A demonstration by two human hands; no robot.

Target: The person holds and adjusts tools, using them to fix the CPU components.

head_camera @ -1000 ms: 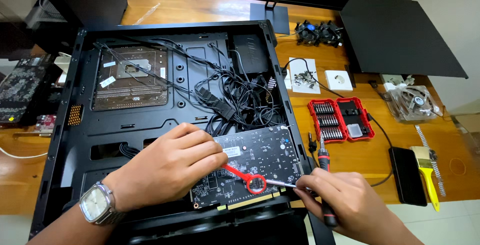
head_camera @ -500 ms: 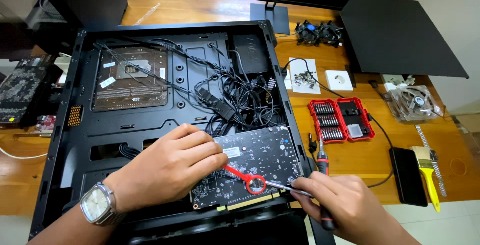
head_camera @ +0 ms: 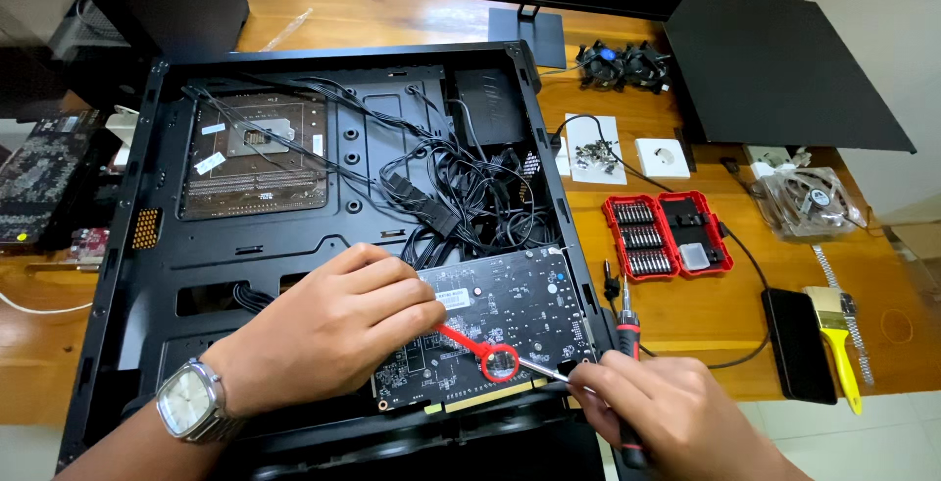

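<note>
Inspection finds my left hand (head_camera: 338,329) lying palm down on the black rectangular graphics card circuit board (head_camera: 510,319), fingers curled and pressing the board; its fingertips pinch the red plastic handle of a ring-ended tool (head_camera: 480,349), whose loop sits on the board at 3 o'clock from that hand. A silver square-faced wristwatch (head_camera: 191,401) is on that wrist.

My right hand (head_camera: 667,417) is closed around a black-and-red handled screwdriver (head_camera: 627,344), with the handle's upper end standing out above the fist at 12 o'clock. A thin silver shaft (head_camera: 539,369) runs from this hand toward 10 o'clock and its tip meets the red ring on the card.

The card lies flat in the lower part of the open black metal computer case (head_camera: 127,246), at 5 o'clock from the brown motherboard tray area (head_camera: 255,162) and just below a tangle of black cables (head_camera: 461,202).

On the wooden bench (head_camera: 706,314), at 1 o'clock from my right hand, a red open screwdriver bit case (head_camera: 667,234) lies flat. A black smartphone (head_camera: 799,344) lies at 3 o'clock, with a yellow-handled paintbrush (head_camera: 835,329) just beside it. A white sheet holding small screws (head_camera: 593,151) lies at 12 o'clock from the bit case.
</note>
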